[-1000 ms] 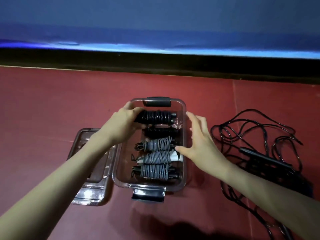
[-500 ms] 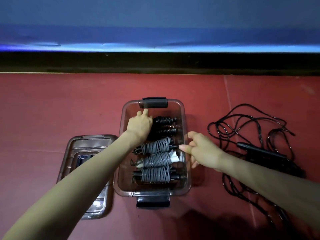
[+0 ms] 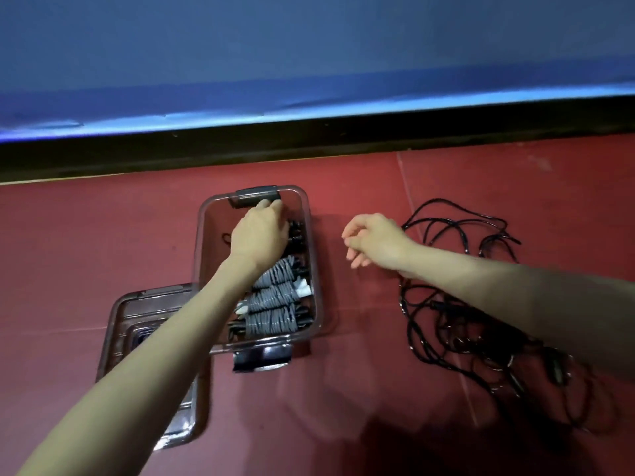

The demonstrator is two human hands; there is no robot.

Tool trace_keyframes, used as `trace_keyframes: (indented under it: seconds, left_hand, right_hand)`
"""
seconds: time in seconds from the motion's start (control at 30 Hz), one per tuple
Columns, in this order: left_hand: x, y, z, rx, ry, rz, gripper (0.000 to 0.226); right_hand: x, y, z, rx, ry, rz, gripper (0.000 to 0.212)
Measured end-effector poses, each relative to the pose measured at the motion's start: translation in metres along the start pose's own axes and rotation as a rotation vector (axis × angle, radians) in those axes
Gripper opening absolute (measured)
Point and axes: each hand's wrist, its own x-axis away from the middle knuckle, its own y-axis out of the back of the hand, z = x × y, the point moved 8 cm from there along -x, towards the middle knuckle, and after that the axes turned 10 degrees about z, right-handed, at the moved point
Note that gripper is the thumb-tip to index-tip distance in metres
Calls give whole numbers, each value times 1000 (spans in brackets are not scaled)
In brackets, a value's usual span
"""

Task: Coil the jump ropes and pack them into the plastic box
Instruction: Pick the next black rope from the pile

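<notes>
Inside the box (image 3: pixel 311 255), at its far end, the left hand (image 3: pixel 259 233) reaches down over the black coils (image 3: pixel 296 233). Its fingers curl down toward them, but whether they grip a coil or only press on it I cannot tell, since the back of the hand hides them. To seat this bundle well, I would push it flat against the far wall and parallel to the others, so its wraps do not spring loose and room is left on top.

Three grey coils (image 3: pixel 271 300) lie side by side in the near half of the box, each wound tightly crosswise, with white ends showing. They fill the floor of the box snugly.

Right of the box, the right hand (image 3: pixel 372 240) hovers above the red floor (image 3: pixel 103 235), its fingers loosely curled and grasping nothing. Just beyond it the loose rope (image 3: pixel 457 304) sprawls in tangled black loops, partly under the forearm and not yet coiled. Left of the box lies the lid (image 3: pixel 151 300), flat on the floor.
</notes>
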Motion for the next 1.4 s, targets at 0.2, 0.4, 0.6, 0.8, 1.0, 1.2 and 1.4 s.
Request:
trace_keyframes:
  seconds: [0.2,0.4,0.6,0.8,1.0,1.2,1.4]
  left_hand:
    - [32,-38,-92,405,-101,58,17]
    - [50,-97,-143,503,-41,156,23]
    - [66,-138,-162,539,-10,192,17]
    - [51,-176,-196,412,-165,227,28]
    - [38,-234,-205,44,-258,353,38]
    - [43,-242,-202,-172,-303,336,30]
    - [43,-205,-163,239,-136,180,14]
  right_hand:
    - [49,81,-39,26,100,-104,24]
    - [89,117,-114,94,191,-225,26]
    - [111,125,-171,132,286,-320,23]
    - [126,125,-204,285,204,-366,21]
    - [126,86,-244,580,-38,-76,75]
    - [119,77,-248,572,-40,-95,66]
    - [119,85,-251,487,-49,-104,53]
